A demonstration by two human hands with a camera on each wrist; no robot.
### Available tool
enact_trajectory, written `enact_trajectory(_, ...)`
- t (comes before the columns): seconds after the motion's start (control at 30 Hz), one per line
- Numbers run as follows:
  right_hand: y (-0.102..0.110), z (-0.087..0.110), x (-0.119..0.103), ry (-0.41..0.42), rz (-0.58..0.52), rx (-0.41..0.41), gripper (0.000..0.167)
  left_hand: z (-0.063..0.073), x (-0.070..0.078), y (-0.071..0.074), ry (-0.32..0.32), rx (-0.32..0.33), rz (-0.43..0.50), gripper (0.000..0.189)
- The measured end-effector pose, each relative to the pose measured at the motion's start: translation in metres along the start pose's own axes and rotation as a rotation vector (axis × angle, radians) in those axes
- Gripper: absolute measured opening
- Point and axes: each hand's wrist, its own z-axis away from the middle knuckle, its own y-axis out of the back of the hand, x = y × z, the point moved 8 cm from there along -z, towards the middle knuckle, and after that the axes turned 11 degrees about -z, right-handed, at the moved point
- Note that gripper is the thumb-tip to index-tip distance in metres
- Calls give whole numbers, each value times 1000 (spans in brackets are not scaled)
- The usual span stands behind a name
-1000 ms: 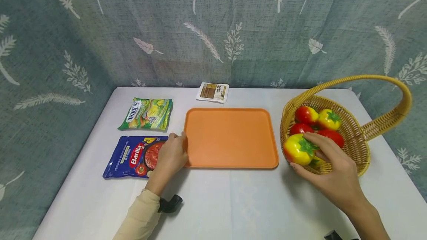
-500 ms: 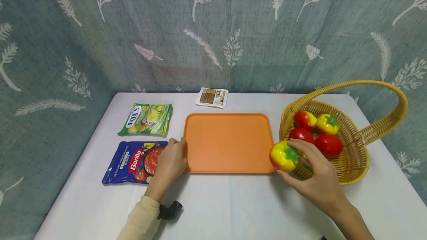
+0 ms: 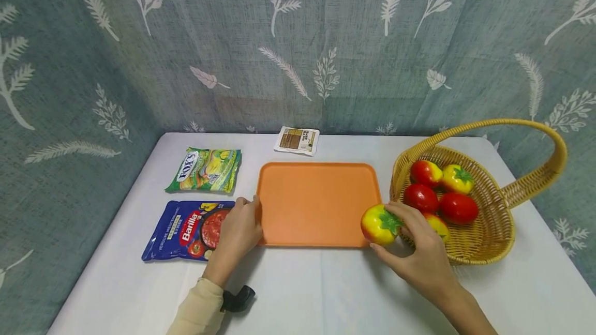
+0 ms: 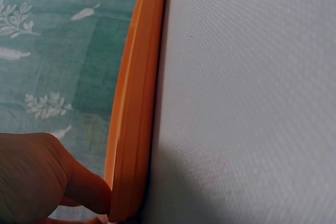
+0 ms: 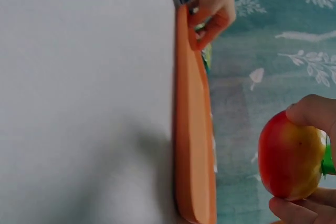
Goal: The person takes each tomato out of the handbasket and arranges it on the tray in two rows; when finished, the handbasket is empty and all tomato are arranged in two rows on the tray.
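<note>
My right hand (image 3: 421,255) grips a glossy red-and-yellow fruit (image 3: 378,225) with a green leafy top, thumb below and fingers above. The fruit is held up at the front right corner of an orange tray (image 3: 316,203), overlapping that corner in the head view. In the right wrist view the fruit (image 5: 286,156) shows its red side, above the level of the tray rim (image 5: 194,145). My left hand (image 3: 241,224) pinches the tray's left edge near the front; its thumb (image 4: 86,187) shows against the rim in the left wrist view. The tray holds nothing.
A wicker basket (image 3: 505,231) with a tall handle and several red and yellow fruits (image 3: 458,208) stands right of the tray. A green Fox's bag (image 3: 205,169) and a blue Barilla pouch (image 3: 174,231) lie left. A small white packet (image 3: 298,141) lies behind the tray.
My right hand has carried the fruit left, from over the basket to the tray's front right corner. My left hand has stayed at the tray's left edge. The head view has tilted slightly up.
</note>
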Motion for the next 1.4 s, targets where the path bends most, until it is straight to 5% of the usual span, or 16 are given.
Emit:
enact_trajectory(0.8,-42,-5,27,40,-10,29,70,1,-1,0,-14,16,-1,55)
enact_trajectory(1.4,-51,-9,45,22,38,39,72,3,0,-1,-17,29,3,57)
